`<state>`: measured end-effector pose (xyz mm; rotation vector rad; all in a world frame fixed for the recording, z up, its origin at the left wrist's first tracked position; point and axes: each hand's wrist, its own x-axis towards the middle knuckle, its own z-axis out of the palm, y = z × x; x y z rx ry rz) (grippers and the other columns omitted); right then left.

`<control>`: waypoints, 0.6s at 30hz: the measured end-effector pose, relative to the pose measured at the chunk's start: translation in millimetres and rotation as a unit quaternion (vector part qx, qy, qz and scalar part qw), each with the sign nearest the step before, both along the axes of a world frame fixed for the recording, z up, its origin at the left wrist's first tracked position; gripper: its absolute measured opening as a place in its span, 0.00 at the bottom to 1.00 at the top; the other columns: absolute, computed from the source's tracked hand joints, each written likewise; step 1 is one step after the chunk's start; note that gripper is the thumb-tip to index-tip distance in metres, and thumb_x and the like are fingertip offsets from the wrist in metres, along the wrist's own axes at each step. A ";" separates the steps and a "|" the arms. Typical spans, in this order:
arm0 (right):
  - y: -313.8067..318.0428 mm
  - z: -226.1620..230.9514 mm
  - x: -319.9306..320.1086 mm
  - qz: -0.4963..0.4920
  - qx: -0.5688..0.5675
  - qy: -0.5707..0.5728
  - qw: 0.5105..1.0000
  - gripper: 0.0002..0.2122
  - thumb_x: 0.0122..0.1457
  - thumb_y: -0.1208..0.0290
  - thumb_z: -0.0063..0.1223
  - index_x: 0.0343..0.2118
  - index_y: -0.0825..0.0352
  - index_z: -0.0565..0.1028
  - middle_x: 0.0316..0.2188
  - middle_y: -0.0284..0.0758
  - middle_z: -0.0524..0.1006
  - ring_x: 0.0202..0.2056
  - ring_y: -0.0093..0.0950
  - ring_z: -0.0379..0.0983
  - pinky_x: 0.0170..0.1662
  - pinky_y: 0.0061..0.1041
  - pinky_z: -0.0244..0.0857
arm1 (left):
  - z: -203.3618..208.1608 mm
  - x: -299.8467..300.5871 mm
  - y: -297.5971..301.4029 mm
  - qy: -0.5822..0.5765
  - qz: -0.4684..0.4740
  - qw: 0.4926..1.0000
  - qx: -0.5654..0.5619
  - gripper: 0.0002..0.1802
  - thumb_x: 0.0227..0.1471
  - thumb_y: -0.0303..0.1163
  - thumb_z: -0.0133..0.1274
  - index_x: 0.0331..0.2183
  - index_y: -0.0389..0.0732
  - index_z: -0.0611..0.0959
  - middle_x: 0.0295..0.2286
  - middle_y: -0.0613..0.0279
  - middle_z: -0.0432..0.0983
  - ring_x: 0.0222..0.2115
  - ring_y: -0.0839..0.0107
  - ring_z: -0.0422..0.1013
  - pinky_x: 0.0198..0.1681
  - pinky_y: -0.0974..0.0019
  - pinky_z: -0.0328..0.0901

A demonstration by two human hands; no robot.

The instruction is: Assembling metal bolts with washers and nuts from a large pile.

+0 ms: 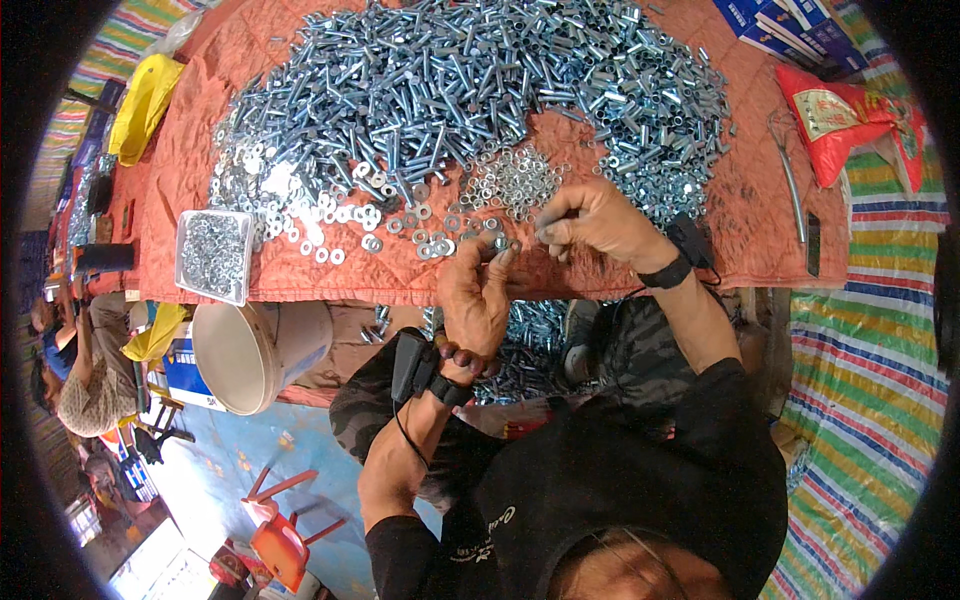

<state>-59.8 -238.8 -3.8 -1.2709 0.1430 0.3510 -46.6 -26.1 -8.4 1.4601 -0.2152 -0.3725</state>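
Note:
My left hand (pixel 474 295) is closed at the near edge of the cloth-covered table, thumb and fingers pinching a small bolt (pixel 502 241) on end; a washer seems to sit on it. Just to its right, my right hand (pixel 598 222) is held in a pinch. Whatever its fingertips hold is too small to make out. Small ring washers (pixel 512 182) lie loose just beyond both hands. Larger flat washers (pixel 322 214) are scattered to the left. Behind them spreads a big heap of metal bolts (pixel 400 100), with short metal sleeves (pixel 650 110) toward the right.
A clear plastic box (pixel 243 285) of small parts stands at the table's left corner. A white bucket (pixel 235 360) is below it. At right are a metal rod (pixel 790 185), a dark phone-like slab (pixel 813 248) and a red bag (pixel 850 125). Another person (pixel 95 375) sits far left.

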 end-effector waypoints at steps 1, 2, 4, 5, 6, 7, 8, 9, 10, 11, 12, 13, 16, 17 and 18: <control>-1.9 5.6 0.1 -0.011 0.056 -0.013 0.998 0.08 0.55 0.75 0.58 0.35 0.73 0.76 0.29 0.37 0.79 0.27 0.24 0.75 0.33 0.22 0.71 | 0.4 0.9 0.1 -0.026 -0.018 0.999 0.037 0.08 0.57 0.26 0.50 0.39 0.34 0.75 0.27 0.61 0.76 0.25 0.76 0.73 0.28 0.72 0.69; -1.7 6.0 -0.5 -0.014 0.054 -0.012 0.998 0.08 0.55 0.75 0.58 0.35 0.73 0.76 0.29 0.37 0.79 0.27 0.24 0.75 0.33 0.22 0.71 | 0.9 1.8 0.1 -0.052 -0.035 0.995 0.074 0.08 0.57 0.25 0.49 0.39 0.34 0.75 0.29 0.60 0.77 0.27 0.75 0.73 0.30 0.71 0.68; 2.6 3.4 -0.5 -0.025 0.122 -0.011 0.992 0.08 0.54 0.76 0.58 0.36 0.73 0.76 0.29 0.38 0.79 0.28 0.26 0.77 0.33 0.23 0.72 | 4.4 2.1 1.9 -0.096 -0.051 0.985 0.135 0.08 0.56 0.24 0.51 0.39 0.34 0.75 0.27 0.59 0.77 0.27 0.75 0.73 0.30 0.71 0.67; 6.2 -1.4 -1.6 -0.025 0.138 -0.008 0.990 0.08 0.54 0.76 0.58 0.36 0.73 0.76 0.29 0.38 0.79 0.30 0.27 0.77 0.34 0.24 0.72 | 5.3 1.7 1.7 -0.140 -0.063 0.969 0.196 0.08 0.54 0.23 0.52 0.39 0.34 0.76 0.26 0.57 0.77 0.26 0.74 0.73 0.29 0.70 0.67; 9.3 -2.8 -2.0 -0.027 0.137 -0.008 0.990 0.08 0.54 0.76 0.58 0.36 0.73 0.76 0.29 0.38 0.79 0.30 0.27 0.77 0.34 0.24 0.72 | 0.8 0.8 0.2 -0.140 -0.065 0.969 0.195 0.08 0.54 0.23 0.52 0.39 0.34 0.76 0.26 0.57 0.77 0.26 0.74 0.73 0.29 0.70 0.67; 13.1 -3.0 -2.1 -0.018 0.138 -0.009 0.990 0.08 0.55 0.76 0.58 0.36 0.73 0.76 0.29 0.38 0.79 0.30 0.27 0.77 0.34 0.23 0.72 | -3.6 0.1 -1.2 -0.144 -0.055 0.973 0.173 0.10 0.52 0.21 0.52 0.39 0.35 0.76 0.25 0.56 0.77 0.26 0.72 0.73 0.29 0.69 0.67; 16.0 -3.4 -2.5 -0.009 0.138 -0.011 0.990 0.08 0.55 0.76 0.58 0.36 0.73 0.76 0.29 0.38 0.79 0.30 0.27 0.77 0.35 0.23 0.72 | -6.6 -0.9 -2.1 -0.147 -0.045 0.976 0.152 0.12 0.50 0.19 0.52 0.40 0.35 0.76 0.23 0.55 0.76 0.25 0.71 0.73 0.28 0.67 0.67; 17.9 -4.8 -3.3 -0.008 0.120 -0.007 0.993 0.09 0.55 0.75 0.58 0.37 0.73 0.76 0.29 0.37 0.79 0.29 0.26 0.77 0.35 0.22 0.72 | -8.4 -2.0 -1.7 -0.147 -0.046 0.976 0.152 0.12 0.50 0.19 0.52 0.40 0.35 0.76 0.23 0.55 0.76 0.25 0.71 0.73 0.28 0.67 0.67; 17.3 -7.7 -4.5 -0.009 0.120 -0.008 0.993 0.09 0.55 0.75 0.58 0.37 0.73 0.76 0.29 0.37 0.79 0.29 0.26 0.77 0.35 0.22 0.72 | -6.5 -1.4 -2.6 -0.172 -0.043 0.974 0.140 0.12 0.48 0.16 0.50 0.38 0.35 0.76 0.24 0.51 0.75 0.25 0.61 0.74 0.28 0.64 0.67; 16.6 -10.4 -5.4 -0.009 0.128 -0.001 0.992 0.09 0.55 0.75 0.58 0.37 0.73 0.75 0.29 0.37 0.79 0.29 0.26 0.77 0.34 0.23 0.72 | -5.4 -0.9 -3.6 -0.196 -0.040 0.971 0.129 0.13 0.45 0.13 0.48 0.36 0.34 0.76 0.24 0.47 0.74 0.25 0.51 0.74 0.27 0.61 0.67; 15.9 -11.5 -6.0 -0.009 0.136 0.006 0.991 0.09 0.55 0.75 0.58 0.37 0.73 0.75 0.29 0.37 0.78 0.29 0.26 0.77 0.34 0.24 0.73 | -5.2 -0.8 -4.6 -0.196 -0.041 0.971 0.128 0.13 0.45 0.13 0.48 0.36 0.34 0.76 0.24 0.47 0.74 0.25 0.51 0.74 0.27 0.61 0.67; 16.1 -10.3 -6.2 -0.009 0.136 0.006 0.991 0.09 0.55 0.75 0.58 0.37 0.73 0.75 0.29 0.37 0.78 0.29 0.26 0.77 0.34 0.24 0.73 | -5.1 -0.8 -4.9 -0.215 -0.039 0.968 0.125 0.14 0.45 0.13 0.48 0.37 0.35 0.76 0.25 0.47 0.74 0.26 0.50 0.74 0.28 0.61 0.67; 17.5 0.7 -6.8 -0.015 0.093 0.002 0.996 0.08 0.56 0.74 0.58 0.36 0.73 0.76 0.29 0.36 0.78 0.28 0.26 0.77 0.33 0.23 0.72 | -4.9 1.2 -5.5 -0.253 -0.031 0.957 0.139 0.17 0.43 0.13 0.48 0.39 0.35 0.76 0.24 0.49 0.75 0.25 0.56 0.74 0.28 0.63 0.67; 18.3 7.0 -7.5 -0.005 -0.024 -0.029 0.999 0.08 0.56 0.72 0.57 0.36 0.72 0.76 0.28 0.36 0.78 0.27 0.24 0.76 0.33 0.22 0.71 | -5.2 2.3 -5.3 -0.270 -0.027 0.950 0.156 0.19 0.42 0.13 0.48 0.40 0.36 0.76 0.24 0.51 0.75 0.24 0.62 0.74 0.27 0.65 0.67; 19.1 12.6 -8.0 0.006 -0.142 -0.060 0.988 0.08 0.57 0.71 0.56 0.36 0.71 0.77 0.28 0.35 0.79 0.27 0.23 0.76 0.33 0.21 0.69 | -6.3 3.0 -5.1 -0.270 -0.027 0.950 0.156 0.19 0.42 0.13 0.48 0.40 0.36 0.76 0.24 0.51 0.75 0.24 0.62 0.74 0.27 0.65 0.67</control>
